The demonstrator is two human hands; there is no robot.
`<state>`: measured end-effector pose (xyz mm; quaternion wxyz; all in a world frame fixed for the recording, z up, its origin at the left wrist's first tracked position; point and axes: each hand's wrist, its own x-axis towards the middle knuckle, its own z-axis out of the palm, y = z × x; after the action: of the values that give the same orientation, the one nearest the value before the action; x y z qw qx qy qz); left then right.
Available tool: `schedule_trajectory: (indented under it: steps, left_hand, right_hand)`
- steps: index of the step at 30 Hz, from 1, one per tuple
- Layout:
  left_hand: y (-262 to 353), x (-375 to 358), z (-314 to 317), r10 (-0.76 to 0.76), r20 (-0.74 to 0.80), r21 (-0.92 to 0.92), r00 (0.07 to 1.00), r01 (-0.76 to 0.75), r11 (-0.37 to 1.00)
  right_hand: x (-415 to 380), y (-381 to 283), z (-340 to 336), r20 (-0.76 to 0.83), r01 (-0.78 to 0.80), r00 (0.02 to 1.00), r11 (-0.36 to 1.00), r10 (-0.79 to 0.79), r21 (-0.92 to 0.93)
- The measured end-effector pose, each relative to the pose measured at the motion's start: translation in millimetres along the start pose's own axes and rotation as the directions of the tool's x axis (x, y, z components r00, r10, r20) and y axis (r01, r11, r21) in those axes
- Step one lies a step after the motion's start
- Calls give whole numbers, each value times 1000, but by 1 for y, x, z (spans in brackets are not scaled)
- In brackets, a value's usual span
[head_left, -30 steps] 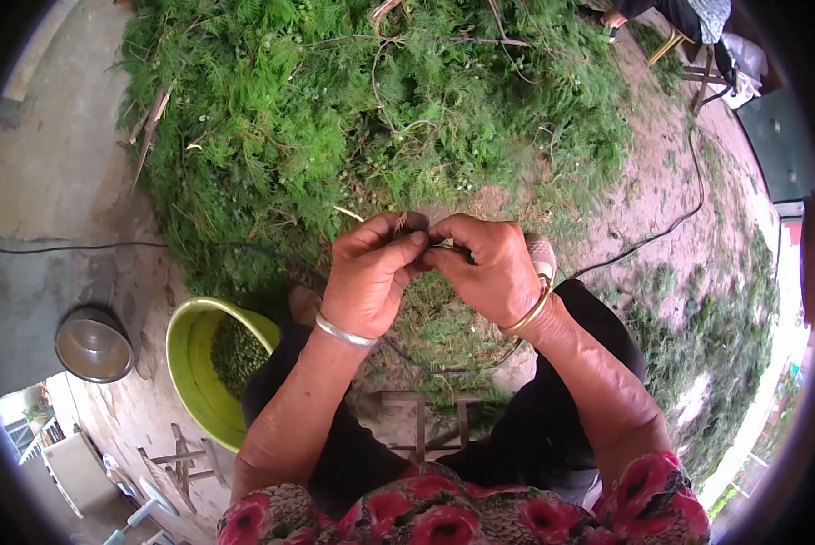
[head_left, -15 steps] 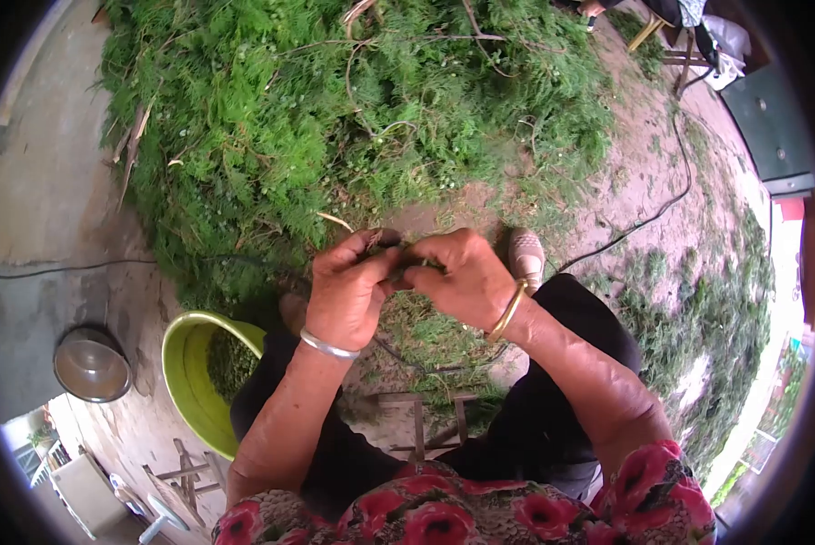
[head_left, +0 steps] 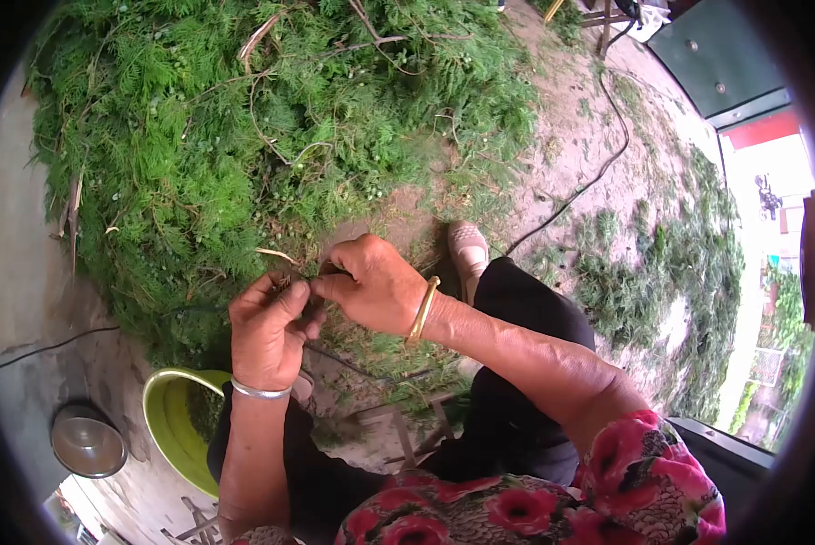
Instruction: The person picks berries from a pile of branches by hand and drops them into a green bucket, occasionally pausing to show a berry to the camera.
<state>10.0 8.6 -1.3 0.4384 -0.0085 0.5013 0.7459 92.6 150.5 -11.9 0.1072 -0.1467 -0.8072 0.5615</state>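
My left hand (head_left: 267, 331), with a silver bangle at its wrist, is closed with its fingertips pinched around what looks like a small sprig (head_left: 285, 281), mostly hidden. My right hand (head_left: 376, 289), with a gold bangle, pinches at the same spot, its fingertips meeting those of the left. Just beyond the fingers lies a large heap of green conifer branches (head_left: 180, 173). A pale broken twig end (head_left: 276, 254) sticks out of the heap near my left fingers. Left of my knee stands a yellow-green bucket (head_left: 158, 422) with plucked green bits (head_left: 203, 411) inside.
A metal bowl (head_left: 89, 443) sits on the floor at the left. A black cable (head_left: 598, 173) snakes over the ground on the right. Scattered greenery (head_left: 644, 263) covers the ground there. A dark green cabinet (head_left: 721, 59) stands at the far right. My shoe (head_left: 467, 245) is by the heap.
The view has swung to the right and tilted, so the heap and hands appear further left. Both hands stay close together, fingers still pinched; the left thumb is more visible.
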Motion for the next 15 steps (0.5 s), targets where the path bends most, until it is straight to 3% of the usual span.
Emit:
schedule_trajectory:
  steps: [1,3,4,6,10,12,13,14,15]
  left_hand:
    - [0,-1,0,-38,40,54,998,36,998]
    - [-3,1,-3,-41,-3,68,999,41,997]
    - [-3,2,-3,-18,-66,49,998,22,999]
    - [-1,4,0,-14,-175,28,984,19,999]
    - [1,2,4,26,-141,64,990,-17,998]
    - [7,1,5,25,-123,-2,992,-25,1000]
    - [8,1,3,33,-143,7,989,-32,999]
    - [8,3,-1,-59,-104,-119,993,47,992]
    - [8,5,-6,-139,-58,-241,989,121,963]
  right_hand:
    - [0,-2,-1,-2,-5,1000,1000,5,-1]
    - [0,-10,-3,82,-261,964,957,252,130]
    - [-2,-9,0,82,-266,963,955,257,132]
    - [-6,-6,7,41,-132,991,990,130,50]
    - [-7,0,8,62,-32,997,997,36,-64]
    - [-3,-4,-2,67,-42,997,981,30,187]
    - [-2,-11,-10,71,-153,988,952,139,265]
    - [0,-20,-18,94,-258,966,903,240,343]
    - [2,-26,-18,81,-452,877,755,474,475]
